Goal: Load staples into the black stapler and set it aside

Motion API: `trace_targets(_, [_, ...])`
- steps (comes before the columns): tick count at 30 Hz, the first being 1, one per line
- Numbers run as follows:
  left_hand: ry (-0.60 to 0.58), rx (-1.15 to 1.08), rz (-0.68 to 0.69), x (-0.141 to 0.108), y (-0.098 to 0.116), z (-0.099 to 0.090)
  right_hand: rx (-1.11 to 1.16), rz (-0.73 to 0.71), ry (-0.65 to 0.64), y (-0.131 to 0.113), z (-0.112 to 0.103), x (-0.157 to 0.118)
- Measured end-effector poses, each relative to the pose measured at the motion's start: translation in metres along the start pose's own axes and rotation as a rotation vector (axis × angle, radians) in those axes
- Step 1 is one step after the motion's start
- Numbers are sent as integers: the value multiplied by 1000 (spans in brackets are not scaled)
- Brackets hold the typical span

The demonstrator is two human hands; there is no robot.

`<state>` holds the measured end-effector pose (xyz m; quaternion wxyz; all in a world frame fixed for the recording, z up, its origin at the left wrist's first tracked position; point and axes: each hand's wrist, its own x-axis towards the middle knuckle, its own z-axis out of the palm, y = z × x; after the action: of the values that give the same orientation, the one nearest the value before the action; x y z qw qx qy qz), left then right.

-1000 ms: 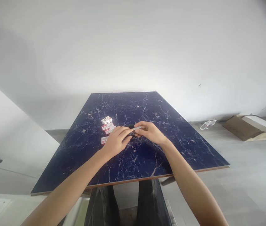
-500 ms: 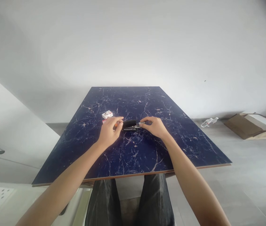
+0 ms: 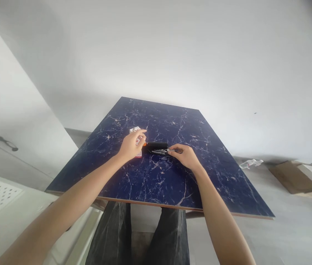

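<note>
The black stapler [image 3: 158, 145] lies at the centre of the frame on the blue bench [image 3: 156, 184]. Right hand [image 3: 185, 156]: thumb and finger pinch a small silver piece [image 3: 169, 150] at the stapler's right end. Left hand [image 3: 132, 144]: fingers parted at the orange part [image 3: 145, 144]; grip cannot be determined.

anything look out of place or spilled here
A clear bottle lies on its side on the floor, between the table and a brown box; it looks dropped or discarded rather than put away. I see no spill.
</note>
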<state>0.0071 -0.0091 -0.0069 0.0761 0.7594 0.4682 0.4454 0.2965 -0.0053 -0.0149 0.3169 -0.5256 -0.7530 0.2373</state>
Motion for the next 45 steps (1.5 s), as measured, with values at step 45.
trace_targets(45, [-388, 194, -32, -6, 6, 4, -418, -135, -4, -39, 16, -13])
